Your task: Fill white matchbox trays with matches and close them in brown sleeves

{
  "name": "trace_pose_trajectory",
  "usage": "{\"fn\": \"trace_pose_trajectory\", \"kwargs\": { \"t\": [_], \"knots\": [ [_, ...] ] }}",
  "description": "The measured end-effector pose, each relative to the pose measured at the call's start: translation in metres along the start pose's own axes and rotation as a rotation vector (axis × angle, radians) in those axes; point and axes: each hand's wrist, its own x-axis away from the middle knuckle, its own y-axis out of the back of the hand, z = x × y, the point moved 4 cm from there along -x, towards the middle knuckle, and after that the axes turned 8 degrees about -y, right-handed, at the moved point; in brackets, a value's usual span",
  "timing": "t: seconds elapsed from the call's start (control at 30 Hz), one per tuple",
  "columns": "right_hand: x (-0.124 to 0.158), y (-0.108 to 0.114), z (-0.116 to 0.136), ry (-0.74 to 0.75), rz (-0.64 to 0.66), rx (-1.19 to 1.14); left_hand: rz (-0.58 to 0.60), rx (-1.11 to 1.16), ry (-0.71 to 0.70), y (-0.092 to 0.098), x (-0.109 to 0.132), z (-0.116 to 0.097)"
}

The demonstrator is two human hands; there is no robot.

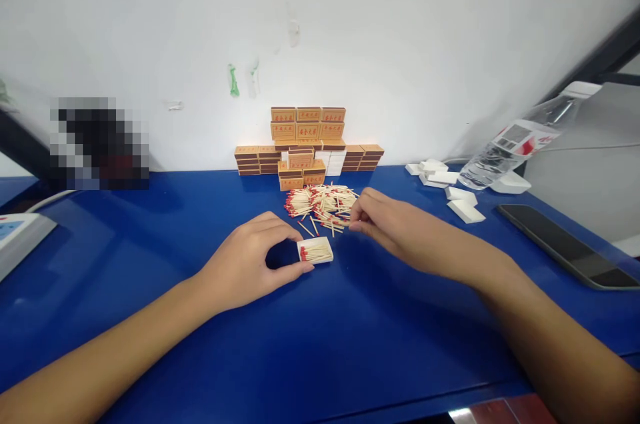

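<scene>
The table (pixel 360 351) is blue and a bit shiny, and it goes right up to a white wall (pixel 380 24). A green mark (pixel 233 81) is on the wall.

Near the middle of the table is a small white tray (pixel 320 261) with some matches (pixel 317 252) in it, red tips to the left. The left hand (pixel 250 257) has hold of this tray, its thumb in front and a finger behind, with a wide gap in between. The right hand (pixel 383 217) is at the right edge of a big match pile (pixel 320 201). Its fingertips are close together, but I can't tell if they pinch a match.

Behind the pile, brown boxes (pixel 307 132) are stacked up by the wall. Over to the right, I see more white trays (pixel 465 211), a clear bottle (pixel 525 137) with a white cap, and a dark phone (pixel 570 247) lying flat. Something dark and blurry (pixel 100 144) is at the back left.
</scene>
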Motion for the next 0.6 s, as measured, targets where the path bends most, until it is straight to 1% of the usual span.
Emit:
{"fn": "trace_pose_trajectory", "kwargs": {
  "t": [0.1,0.17,0.3,0.37,0.47,0.6],
  "knots": [
    [0.008,-0.008,0.027,0.098,0.017,0.065,-0.001,-0.002,-0.005,0.0,0.0,-0.001],
    [0.012,-0.014,0.04,0.188,-0.006,0.186,-0.005,-0.014,-0.014,-0.001,0.0,-0.001],
    [0.015,-0.026,0.05,0.332,-0.103,0.471,-0.012,-0.019,-0.046,-0.002,0.0,-0.004],
    [0.013,-0.033,0.05,0.38,-0.162,0.541,-0.014,-0.021,-0.057,-0.003,-0.001,-0.006],
    [0.009,-0.04,0.048,0.39,-0.186,0.489,-0.009,-0.026,-0.065,-0.004,-0.001,-0.007],
    [0.004,-0.041,0.047,0.314,-0.111,0.344,0.001,-0.038,-0.079,-0.003,-0.001,-0.007]
  ]
}}
